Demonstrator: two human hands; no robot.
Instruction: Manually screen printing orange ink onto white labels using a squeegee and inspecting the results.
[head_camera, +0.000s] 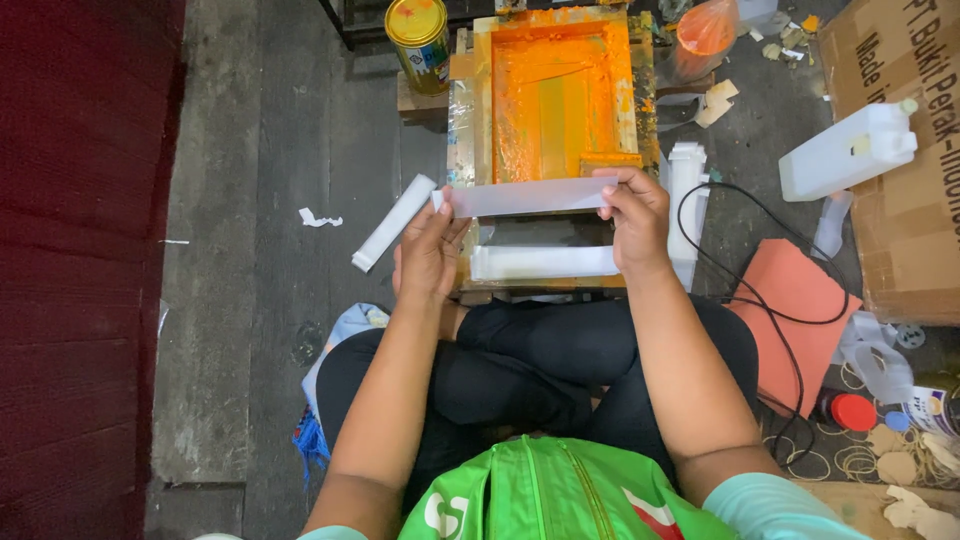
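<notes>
Both hands, left hand (428, 250) and right hand (634, 212), pinch the ends of a white strip (528, 196), stretched flat just near of the orange frame (556, 95) (thick with ink). A second strip (543, 262) lies below, seemingly finished; a roll (393, 222) waits left.

1 head-worn view, steeply downward, close above lap and floor

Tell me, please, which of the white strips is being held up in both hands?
The flat white strip stretched between the left hand and right hand; another strip lies below it, and a rolled one sits left.
</notes>
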